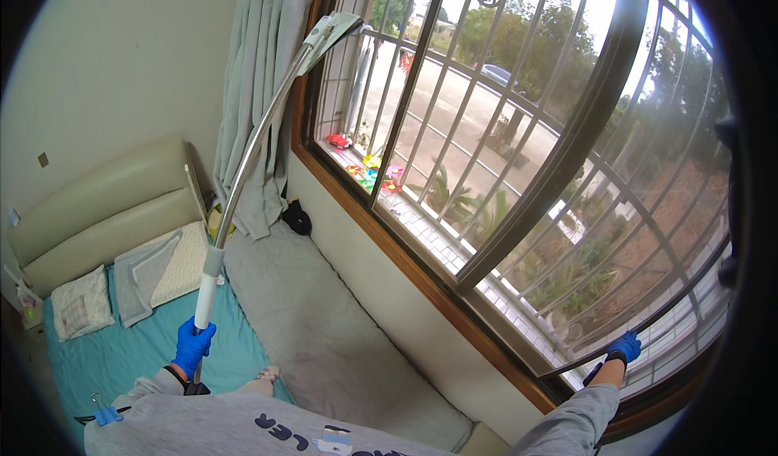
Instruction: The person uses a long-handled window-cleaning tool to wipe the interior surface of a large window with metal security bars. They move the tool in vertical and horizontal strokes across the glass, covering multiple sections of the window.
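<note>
My left hand (193, 345), in a blue glove, is closed around the white grip of a long-handled flat mop (258, 140). The mop's metal pole slants up and away to the right, and its flat head (331, 39) is at the left edge of the window frame, beside the curtain. Far to the right, my right hand (623, 346), also gloved in blue, has its fingers bent over the dark edge of the sliding window sash (559, 172). Both arms are in grey sleeves. Whether the mop head touches the frame, I cannot tell.
A bed with a teal sheet (243, 357), pillows (83, 302) and a padded headboard (105, 201) is on the left. A grey mattress (324, 326) runs along the wall under the window. Grey curtains (258, 83) hang at the window's left. Bars (454, 116) stand outside, with colourful pinwheels (373, 168) on the outer ledge.
</note>
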Tool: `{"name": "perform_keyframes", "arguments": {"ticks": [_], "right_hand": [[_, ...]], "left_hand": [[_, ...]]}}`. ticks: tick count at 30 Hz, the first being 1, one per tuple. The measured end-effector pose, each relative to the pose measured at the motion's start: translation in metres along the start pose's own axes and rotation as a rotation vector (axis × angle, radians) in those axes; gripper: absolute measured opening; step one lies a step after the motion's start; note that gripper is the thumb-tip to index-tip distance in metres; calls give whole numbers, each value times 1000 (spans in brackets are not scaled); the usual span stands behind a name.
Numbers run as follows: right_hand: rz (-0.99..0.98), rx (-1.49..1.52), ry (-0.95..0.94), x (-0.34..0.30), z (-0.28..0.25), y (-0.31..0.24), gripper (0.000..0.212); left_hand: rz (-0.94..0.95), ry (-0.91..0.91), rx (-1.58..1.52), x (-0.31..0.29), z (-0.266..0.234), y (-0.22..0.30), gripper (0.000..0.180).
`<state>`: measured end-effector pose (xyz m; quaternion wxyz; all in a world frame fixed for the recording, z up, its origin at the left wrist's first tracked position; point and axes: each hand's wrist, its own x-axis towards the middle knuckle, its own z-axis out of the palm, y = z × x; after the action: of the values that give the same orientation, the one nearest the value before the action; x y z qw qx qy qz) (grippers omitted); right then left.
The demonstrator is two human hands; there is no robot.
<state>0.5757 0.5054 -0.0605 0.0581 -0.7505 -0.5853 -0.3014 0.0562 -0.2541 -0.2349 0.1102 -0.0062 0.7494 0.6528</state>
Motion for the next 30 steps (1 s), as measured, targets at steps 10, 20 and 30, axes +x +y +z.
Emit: {"name": "perform_keyframes", "arguments": {"ticks": [10, 20, 30], "right_hand": [[-859, 799, 24, -164, -101, -283, 18], [-1432, 724, 302, -299, -321, -635, 44], [-1123, 128, 592, -264, -351, -756, 40]], "left_hand": [[-64, -44, -14, 43, -11, -16, 14], [-105, -48, 19, 122, -42, -24, 10], [-28, -56, 91, 195, -57, -40, 11]]}}
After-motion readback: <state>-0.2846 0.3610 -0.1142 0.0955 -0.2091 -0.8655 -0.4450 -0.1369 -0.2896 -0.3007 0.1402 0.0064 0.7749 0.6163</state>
